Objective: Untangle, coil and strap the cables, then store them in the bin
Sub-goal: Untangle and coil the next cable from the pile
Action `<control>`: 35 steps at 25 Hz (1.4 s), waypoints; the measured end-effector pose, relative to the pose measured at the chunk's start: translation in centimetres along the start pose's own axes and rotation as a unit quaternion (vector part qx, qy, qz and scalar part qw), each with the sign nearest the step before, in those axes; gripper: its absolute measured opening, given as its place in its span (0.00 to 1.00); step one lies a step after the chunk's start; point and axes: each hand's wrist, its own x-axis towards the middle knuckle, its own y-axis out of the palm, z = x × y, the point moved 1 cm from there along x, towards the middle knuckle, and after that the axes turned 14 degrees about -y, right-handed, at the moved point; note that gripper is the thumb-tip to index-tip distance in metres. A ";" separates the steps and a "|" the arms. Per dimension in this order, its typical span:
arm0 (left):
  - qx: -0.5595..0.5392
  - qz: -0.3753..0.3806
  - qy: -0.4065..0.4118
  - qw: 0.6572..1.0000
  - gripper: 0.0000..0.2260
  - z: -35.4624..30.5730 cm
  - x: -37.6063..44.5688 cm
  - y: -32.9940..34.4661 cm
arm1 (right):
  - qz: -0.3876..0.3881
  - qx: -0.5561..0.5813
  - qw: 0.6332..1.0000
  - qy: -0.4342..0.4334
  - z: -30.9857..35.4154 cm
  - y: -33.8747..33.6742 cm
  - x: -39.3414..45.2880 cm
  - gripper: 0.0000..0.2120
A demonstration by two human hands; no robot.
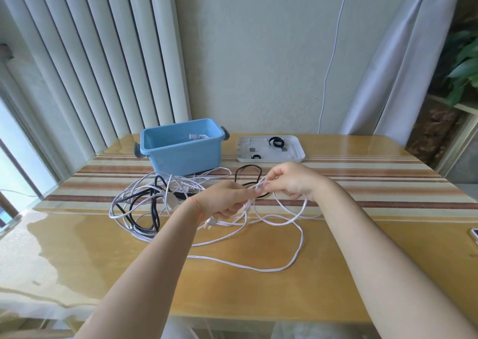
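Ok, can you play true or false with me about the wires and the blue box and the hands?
1. Both hands hold a white cable. True: the left hand grips it and the right hand pinches it.
2. The blue bin is lying upside down. False: it stands upright with its open top up.
3. A black cable is mixed into the tangle on the table. True.
4. The white tray is left of the bin. False: it sits to the right of the bin.
5. The black straps are on the tray. True.
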 end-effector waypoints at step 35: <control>-0.191 0.031 0.020 0.981 0.21 -0.7 0.4 1.0 | -0.031 0.096 0.992 -0.077 2.3 0.2 -0.6 0.04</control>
